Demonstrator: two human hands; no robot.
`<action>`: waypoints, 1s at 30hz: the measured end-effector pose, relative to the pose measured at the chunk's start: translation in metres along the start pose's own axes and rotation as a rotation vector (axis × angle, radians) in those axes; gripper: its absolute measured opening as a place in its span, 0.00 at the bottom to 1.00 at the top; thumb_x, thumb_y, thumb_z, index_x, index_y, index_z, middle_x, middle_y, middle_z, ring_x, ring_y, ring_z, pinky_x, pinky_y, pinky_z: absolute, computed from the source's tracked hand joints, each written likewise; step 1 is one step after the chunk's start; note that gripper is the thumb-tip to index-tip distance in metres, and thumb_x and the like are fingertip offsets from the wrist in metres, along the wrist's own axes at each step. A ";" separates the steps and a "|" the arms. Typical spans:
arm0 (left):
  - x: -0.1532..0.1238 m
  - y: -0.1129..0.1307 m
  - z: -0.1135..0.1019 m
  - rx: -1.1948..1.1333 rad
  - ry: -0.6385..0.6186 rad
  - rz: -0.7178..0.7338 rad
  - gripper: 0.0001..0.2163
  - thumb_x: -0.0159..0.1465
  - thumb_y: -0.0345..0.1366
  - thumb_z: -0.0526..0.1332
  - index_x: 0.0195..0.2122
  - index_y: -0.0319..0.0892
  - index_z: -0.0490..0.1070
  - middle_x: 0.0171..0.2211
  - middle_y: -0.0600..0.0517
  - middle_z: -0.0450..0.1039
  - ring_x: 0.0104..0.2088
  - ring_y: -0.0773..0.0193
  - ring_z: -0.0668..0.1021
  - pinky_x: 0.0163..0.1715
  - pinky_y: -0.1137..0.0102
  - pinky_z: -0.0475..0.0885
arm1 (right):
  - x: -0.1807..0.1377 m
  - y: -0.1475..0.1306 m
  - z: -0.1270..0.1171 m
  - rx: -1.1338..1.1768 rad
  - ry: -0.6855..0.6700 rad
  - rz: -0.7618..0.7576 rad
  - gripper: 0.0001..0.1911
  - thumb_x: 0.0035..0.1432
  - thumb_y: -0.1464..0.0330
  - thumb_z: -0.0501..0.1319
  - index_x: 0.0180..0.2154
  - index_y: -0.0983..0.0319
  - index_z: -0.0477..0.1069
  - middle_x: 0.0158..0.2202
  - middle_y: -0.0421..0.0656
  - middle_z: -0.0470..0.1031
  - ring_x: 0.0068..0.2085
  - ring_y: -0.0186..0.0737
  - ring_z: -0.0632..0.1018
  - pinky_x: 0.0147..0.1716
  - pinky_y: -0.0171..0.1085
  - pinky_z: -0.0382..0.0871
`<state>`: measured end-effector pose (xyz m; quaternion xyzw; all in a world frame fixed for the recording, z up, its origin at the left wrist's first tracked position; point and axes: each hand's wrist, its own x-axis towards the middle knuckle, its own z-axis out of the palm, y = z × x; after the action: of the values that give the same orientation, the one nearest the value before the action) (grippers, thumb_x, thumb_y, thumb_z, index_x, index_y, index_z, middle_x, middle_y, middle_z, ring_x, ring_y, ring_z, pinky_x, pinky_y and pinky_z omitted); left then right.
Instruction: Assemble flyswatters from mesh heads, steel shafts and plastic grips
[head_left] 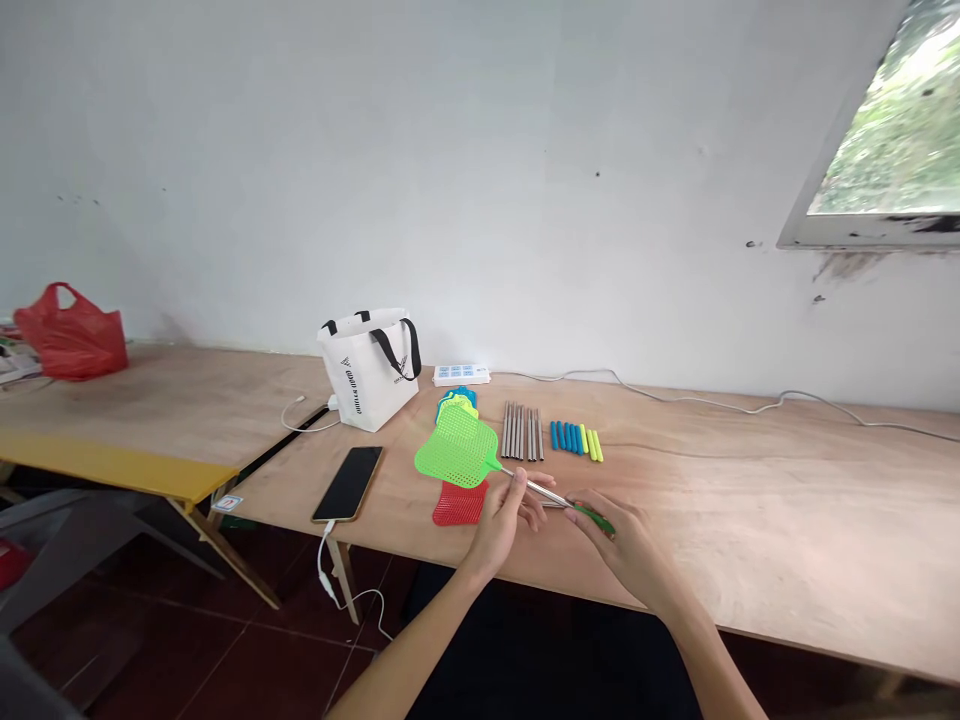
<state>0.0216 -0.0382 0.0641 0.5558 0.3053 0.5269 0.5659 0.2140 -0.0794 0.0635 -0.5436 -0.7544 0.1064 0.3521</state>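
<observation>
A green fly swatter [459, 452] is held over the table, its mesh head to the left and its metal rod slanting down to the right. My left hand [504, 510] pinches the rod just below the head, thumb on top. My right hand [619, 540] is closed round the green grip at the rod's other end. Beneath the green head lies a red swatter head [459, 504], partly covered. Behind it are yellow and blue swatter heads [463, 398] in a pile. Several metal rods [514, 432] and several blue and yellow grips [576, 438] lie in rows beyond my hands.
A black phone [349, 484] with a white cable lies at the table's left edge. A white bag [371, 375] with black handles stands behind it, beside a white power strip [461, 375]. A red plastic bag [71, 335] sits far left. A grey cable [697, 407] runs along the wall.
</observation>
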 end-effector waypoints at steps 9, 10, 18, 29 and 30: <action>0.004 -0.020 -0.006 0.146 -0.095 -0.123 0.30 0.68 0.60 0.53 0.49 0.36 0.77 0.38 0.42 0.80 0.23 0.67 0.75 0.18 0.75 0.64 | 0.005 0.021 0.007 -0.034 0.064 0.016 0.19 0.71 0.51 0.51 0.42 0.53 0.74 0.39 0.42 0.80 0.40 0.43 0.80 0.38 0.38 0.71; 0.005 -0.023 -0.008 0.186 -0.107 -0.141 0.30 0.68 0.60 0.52 0.49 0.36 0.76 0.39 0.42 0.81 0.22 0.67 0.75 0.16 0.76 0.62 | 0.006 0.026 0.010 -0.042 0.076 0.004 0.19 0.71 0.51 0.51 0.42 0.53 0.74 0.39 0.42 0.80 0.41 0.44 0.79 0.40 0.39 0.71; 0.002 -0.033 -0.006 0.504 -0.303 -0.164 0.22 0.71 0.51 0.53 0.41 0.39 0.80 0.36 0.47 0.82 0.19 0.69 0.71 0.23 0.72 0.65 | 0.012 0.060 0.040 -0.125 0.104 -0.035 0.22 0.72 0.52 0.49 0.39 0.54 0.76 0.36 0.43 0.79 0.40 0.45 0.78 0.43 0.42 0.65; -0.010 -0.049 -0.001 1.043 -0.306 0.142 0.16 0.71 0.40 0.55 0.31 0.43 0.78 0.34 0.48 0.81 0.36 0.57 0.80 0.34 0.68 0.66 | 0.047 0.060 0.061 -0.371 -0.005 -0.048 0.17 0.72 0.63 0.51 0.39 0.55 0.77 0.38 0.43 0.79 0.44 0.45 0.78 0.45 0.42 0.62; -0.011 -0.049 0.000 1.076 -0.308 0.149 0.15 0.70 0.40 0.56 0.30 0.42 0.78 0.33 0.49 0.81 0.35 0.58 0.80 0.33 0.68 0.65 | 0.051 0.060 0.062 -0.390 -0.014 -0.056 0.16 0.72 0.63 0.51 0.39 0.55 0.78 0.38 0.43 0.79 0.44 0.45 0.78 0.45 0.43 0.62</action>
<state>0.0312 -0.0398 0.0153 0.8565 0.4049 0.2482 0.2020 0.2106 0.0029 0.0071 -0.5796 -0.7780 -0.0479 0.2375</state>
